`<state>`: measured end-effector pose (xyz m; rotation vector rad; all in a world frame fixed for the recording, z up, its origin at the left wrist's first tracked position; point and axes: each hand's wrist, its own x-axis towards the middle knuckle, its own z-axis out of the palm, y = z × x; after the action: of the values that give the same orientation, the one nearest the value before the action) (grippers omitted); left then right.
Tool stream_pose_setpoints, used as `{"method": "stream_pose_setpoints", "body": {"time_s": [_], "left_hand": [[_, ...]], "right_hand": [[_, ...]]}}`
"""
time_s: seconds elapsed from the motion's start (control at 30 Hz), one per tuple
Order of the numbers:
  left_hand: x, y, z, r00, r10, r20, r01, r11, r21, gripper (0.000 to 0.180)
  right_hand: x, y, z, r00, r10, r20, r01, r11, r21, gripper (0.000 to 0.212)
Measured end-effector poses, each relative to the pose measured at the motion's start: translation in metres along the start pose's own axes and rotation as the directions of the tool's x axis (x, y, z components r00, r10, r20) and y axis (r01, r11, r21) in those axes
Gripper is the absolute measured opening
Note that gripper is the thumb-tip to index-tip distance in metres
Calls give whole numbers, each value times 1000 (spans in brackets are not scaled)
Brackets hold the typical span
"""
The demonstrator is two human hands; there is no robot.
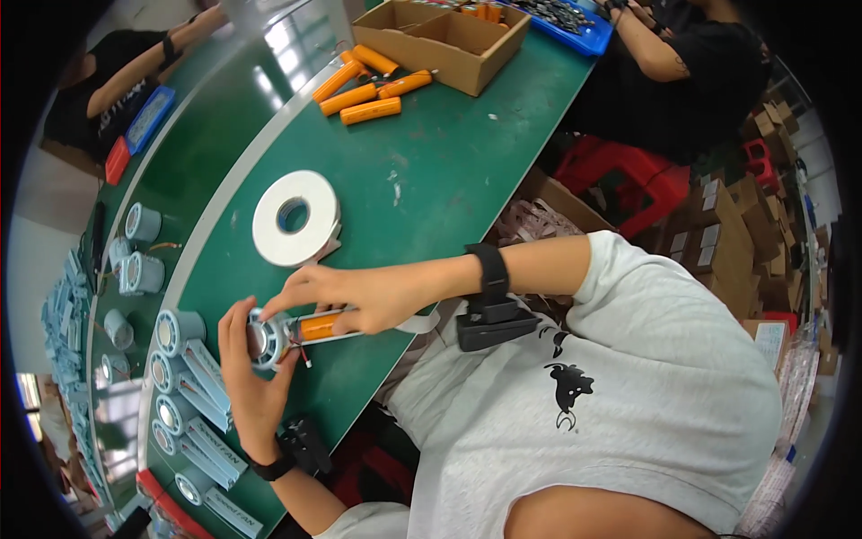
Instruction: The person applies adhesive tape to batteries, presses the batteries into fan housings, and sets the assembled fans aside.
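A light-blue handheld fan [284,340] lies between my two hands, its handle open and an orange cylindrical battery [318,327] showing inside. My left hand [248,368] grips the round fan head, fingers along its far side and thumb at the near side. My right hand [355,295] reaches over the handle, thumb by the battery and fingertips at the head's rim; the palm hides part of the handle. Thin wires with a small white connector [308,363] hang from the fan near my left thumb. A wide roll of white tape [269,226] lies just beyond my hands.
Several blue fan shells [193,409] line the table's left side. Loose orange batteries [371,110] lie at the back beside a divided cardboard box [431,49] and a blue tray [575,31]. Co-workers [687,76] sit across and at the right, near a red stool [628,184].
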<state>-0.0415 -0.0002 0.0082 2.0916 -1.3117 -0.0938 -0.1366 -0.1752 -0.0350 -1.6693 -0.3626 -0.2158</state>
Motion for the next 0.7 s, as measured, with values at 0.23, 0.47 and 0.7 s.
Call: {"method": "stream_pose_setpoints", "body": {"time_s": [0.23, 0.47, 0.7], "left_hand": [[28, 31, -74, 990, -138, -18, 138, 964, 229, 58], [219, -13, -46, 950, 291, -108, -235, 902, 363, 52], [265, -169, 10, 983, 5, -181, 84, 872, 483, 60]], "right_hand": [[-6, -40, -52, 981, -155, -117, 131, 973, -192, 40], [-11, 15, -173, 763, 238, -601, -637, 430, -640, 25], [-20, 5, -133, 903, 84, -420, -421, 356, -834, 19]]}}
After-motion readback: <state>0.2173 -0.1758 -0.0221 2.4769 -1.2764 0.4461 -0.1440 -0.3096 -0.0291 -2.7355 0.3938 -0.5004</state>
